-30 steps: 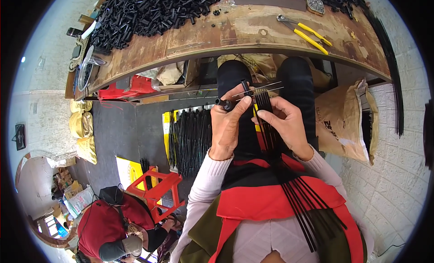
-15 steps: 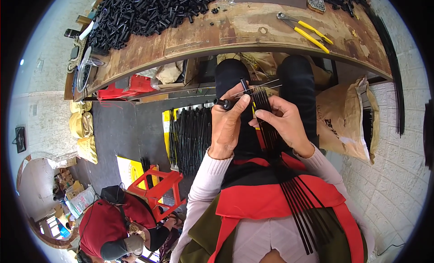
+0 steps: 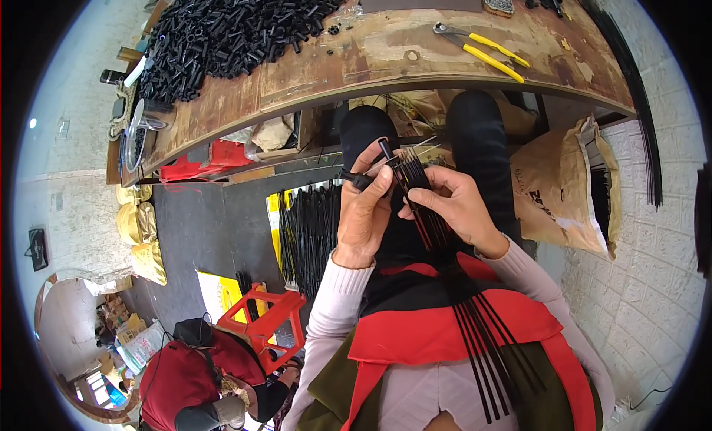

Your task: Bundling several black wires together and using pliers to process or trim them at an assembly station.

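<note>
My left hand [image 3: 362, 216] is closed round a black tubular piece [image 3: 357, 180] with a wider collar, resembling an umbrella runner. A narrow black tube tip [image 3: 384, 145] sticks up by its fingers. My right hand [image 3: 463, 209] pinches a bundle of thin black rods [image 3: 475, 323], which look like umbrella ribs. Their upper ends gather beside my left thumb; the lower ends fan out over my red and black apron [image 3: 415, 335]. A thin silvery wire [image 3: 426, 145] juts out beyond the rod ends. Fingers hide where the wire and rods meet the tubular piece.
Ahead stands a wooden bench [image 3: 319, 71] with a heap of black tubular parts [image 3: 230, 38], yellow-handled pincers [image 3: 486, 51] and a small tray of metal bits [image 3: 497, 0]. Bundled black rods [image 3: 311, 231] lie left; an open sack [image 3: 567, 186] stands right. A person [image 3: 185, 379] sits near a red stool [image 3: 267, 320].
The whole view has shifted slightly. Both hands stay together on the rods and tubular piece; the long silvery wires that crossed above the rods now show much less.
</note>
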### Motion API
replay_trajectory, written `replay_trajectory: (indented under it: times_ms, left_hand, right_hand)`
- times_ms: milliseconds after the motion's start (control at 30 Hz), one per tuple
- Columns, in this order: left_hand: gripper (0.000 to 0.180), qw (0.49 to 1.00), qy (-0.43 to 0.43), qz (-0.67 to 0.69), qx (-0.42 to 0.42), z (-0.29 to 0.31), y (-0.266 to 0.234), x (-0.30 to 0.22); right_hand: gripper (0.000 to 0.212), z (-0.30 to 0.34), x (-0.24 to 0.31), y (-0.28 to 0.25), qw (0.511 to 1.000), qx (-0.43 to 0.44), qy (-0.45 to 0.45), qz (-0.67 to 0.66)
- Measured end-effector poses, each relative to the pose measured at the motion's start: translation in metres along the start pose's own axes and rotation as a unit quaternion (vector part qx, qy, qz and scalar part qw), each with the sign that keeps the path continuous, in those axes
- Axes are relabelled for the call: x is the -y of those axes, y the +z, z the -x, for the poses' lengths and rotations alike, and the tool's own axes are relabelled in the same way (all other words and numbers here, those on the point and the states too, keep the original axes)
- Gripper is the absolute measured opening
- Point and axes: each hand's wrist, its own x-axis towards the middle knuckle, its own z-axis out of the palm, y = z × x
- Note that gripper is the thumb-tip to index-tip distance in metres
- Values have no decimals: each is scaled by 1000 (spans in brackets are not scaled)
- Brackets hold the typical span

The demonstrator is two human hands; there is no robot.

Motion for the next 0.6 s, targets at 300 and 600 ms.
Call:
replay_trajectory:
  times_ms: [300, 600]
  left_hand:
    - [50, 999, -23, -32, 20, 3, 4, -1]
    - [38, 996, -87, -33, 17, 6, -3, 0]
  right_hand:
    - [16, 1, 9, -7, 997, 21, 55, -55]
    - [21, 3, 2, -7, 998, 30, 16, -59]
